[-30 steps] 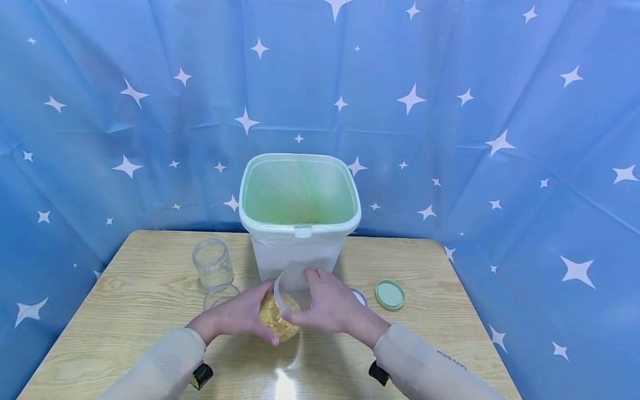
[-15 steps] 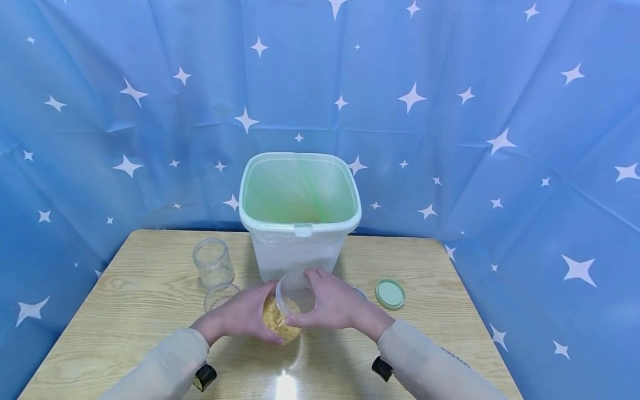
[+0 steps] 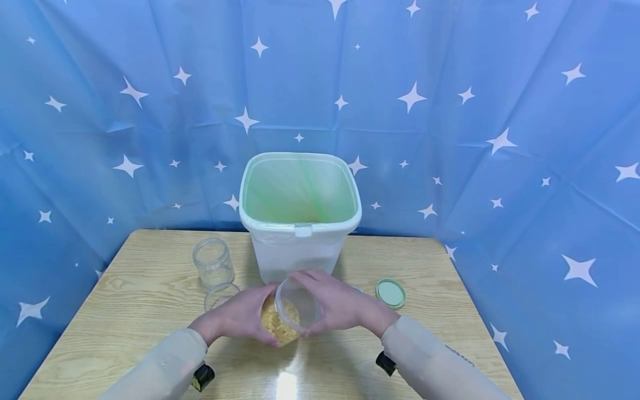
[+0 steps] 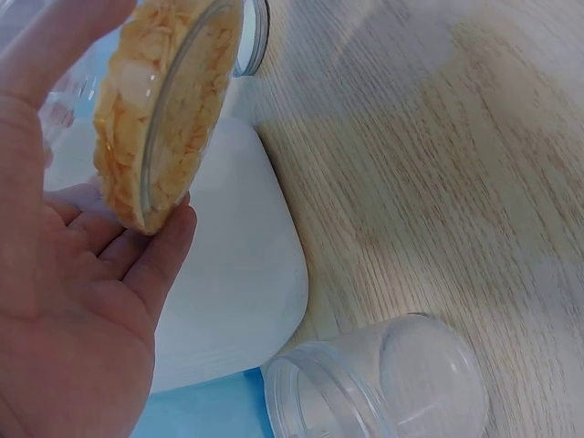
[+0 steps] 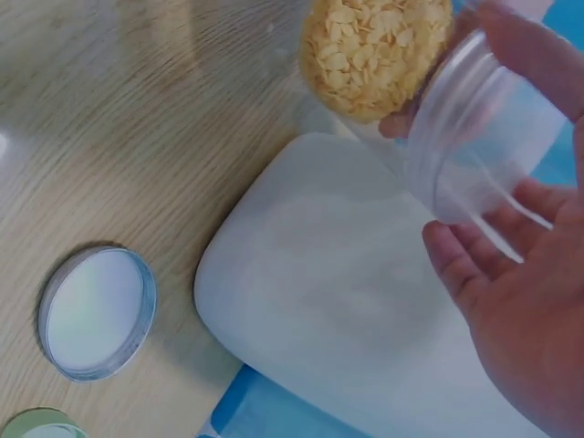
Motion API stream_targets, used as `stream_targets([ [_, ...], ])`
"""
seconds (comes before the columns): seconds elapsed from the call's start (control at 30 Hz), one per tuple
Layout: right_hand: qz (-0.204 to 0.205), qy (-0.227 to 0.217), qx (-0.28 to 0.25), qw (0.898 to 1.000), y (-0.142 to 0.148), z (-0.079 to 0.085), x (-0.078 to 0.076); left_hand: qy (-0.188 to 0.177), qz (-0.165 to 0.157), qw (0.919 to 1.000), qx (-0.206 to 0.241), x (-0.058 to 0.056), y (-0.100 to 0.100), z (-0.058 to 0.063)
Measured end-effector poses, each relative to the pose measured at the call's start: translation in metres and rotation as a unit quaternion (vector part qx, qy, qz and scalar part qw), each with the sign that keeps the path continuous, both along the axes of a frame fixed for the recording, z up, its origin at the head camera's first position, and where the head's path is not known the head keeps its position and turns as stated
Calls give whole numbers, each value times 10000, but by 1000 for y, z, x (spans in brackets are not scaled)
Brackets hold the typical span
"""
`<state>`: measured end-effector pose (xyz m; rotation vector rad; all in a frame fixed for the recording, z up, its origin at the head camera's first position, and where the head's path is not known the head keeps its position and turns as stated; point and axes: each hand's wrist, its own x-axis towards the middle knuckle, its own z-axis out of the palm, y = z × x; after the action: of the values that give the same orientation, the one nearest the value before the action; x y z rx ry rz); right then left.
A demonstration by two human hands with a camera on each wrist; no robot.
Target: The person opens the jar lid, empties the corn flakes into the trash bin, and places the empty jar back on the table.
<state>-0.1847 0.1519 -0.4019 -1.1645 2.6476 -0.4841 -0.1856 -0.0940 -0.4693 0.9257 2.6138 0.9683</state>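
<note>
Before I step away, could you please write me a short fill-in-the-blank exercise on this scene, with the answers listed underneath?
1. The left hand holds a container of flakes coloured ____.
2. The right hand holds a clear container whose rim faces the ____ hand.
3. In the head view, the green lid lies to the ____ of the bin.
4. The blue backdrop is printed with white ____.

Missing words: yellow; left; right; stars.

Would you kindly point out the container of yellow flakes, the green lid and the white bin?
Container of yellow flakes (image 3: 275, 323), head view, flake-filled part.
Green lid (image 3: 390, 293), head view, upper face.
White bin (image 3: 298, 254), head view, front wall.
</note>
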Motion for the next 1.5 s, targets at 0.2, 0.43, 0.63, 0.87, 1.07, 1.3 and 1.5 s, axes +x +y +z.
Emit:
stream_targets([
  [0.2, -24, -49, 242, 9997, 0, 1, 2, -69, -23, 10000, -31, 0, -2, 0],
  [0.43, -377, -56, 205, 9991, 1, 2, 3, -140, 113, 9997, -141, -1, -2, -1],
  [0.63, -1056, -92, 268, 9940, -2, 0, 6, -119, 251, 9995, -177, -1, 1, 2],
  [0.87, -1392, -92, 507, 9889, -5, -5, 9, -163, 378, 9990, -182, -3, 4, 4],
  [1.07, -1206, -265, 226, 9921, 1, -9, 5, -205, 321, 9991, -204, -4, 4, 4],
  [1.3, -803, -418, -100, 9958, 4, -9, 2, -266, 291, 9989, -253, -6, 3, 3],
  [1.5, -542, -557, -98, 9969, 6, -6, -1, -361, 303, 9987, -212, -6, 3, 5],
])
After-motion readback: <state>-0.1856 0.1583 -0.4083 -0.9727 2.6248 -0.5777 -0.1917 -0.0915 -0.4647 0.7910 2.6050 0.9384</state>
